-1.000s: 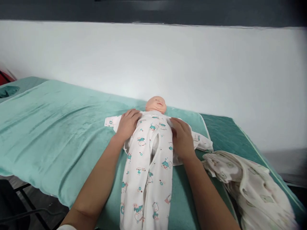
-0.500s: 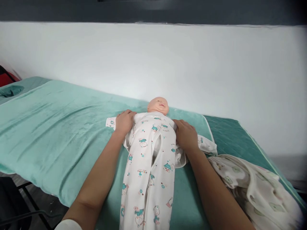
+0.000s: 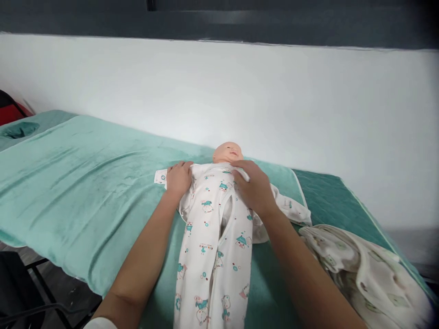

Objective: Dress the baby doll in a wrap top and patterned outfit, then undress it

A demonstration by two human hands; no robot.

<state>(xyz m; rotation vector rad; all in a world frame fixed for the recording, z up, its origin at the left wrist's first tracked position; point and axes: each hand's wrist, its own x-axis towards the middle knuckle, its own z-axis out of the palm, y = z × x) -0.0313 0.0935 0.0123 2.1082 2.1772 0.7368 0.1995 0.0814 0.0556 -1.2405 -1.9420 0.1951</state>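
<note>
A baby doll (image 3: 227,152) lies on its back, its head toward the wall. White printed baby pants (image 3: 206,237) with a slit at the crotch cover its front, their top edge just below the chin. My left hand (image 3: 179,178) is closed at the upper left corner of the pants, by the doll's shoulder; its fingertips are partly hidden. Near the neck, my right hand (image 3: 255,188) has white cloth of the pants' top edge between thumb and fingers. Printed sleeves stick out on both sides, the right sleeve (image 3: 291,208) beyond my right wrist.
A light green cover (image 3: 85,183) spreads over the bed, with darker green quilted cloth (image 3: 318,192) at the right. A crumpled patterned cloth (image 3: 366,274) lies beside my right forearm. Behind stands a white wall (image 3: 219,91). A black chair-like frame (image 3: 20,283) is at the lower left.
My right hand has moved left from the doll's shoulder to the top edge near its neck. My left hand stays at the other shoulder. The view has shifted slightly.
</note>
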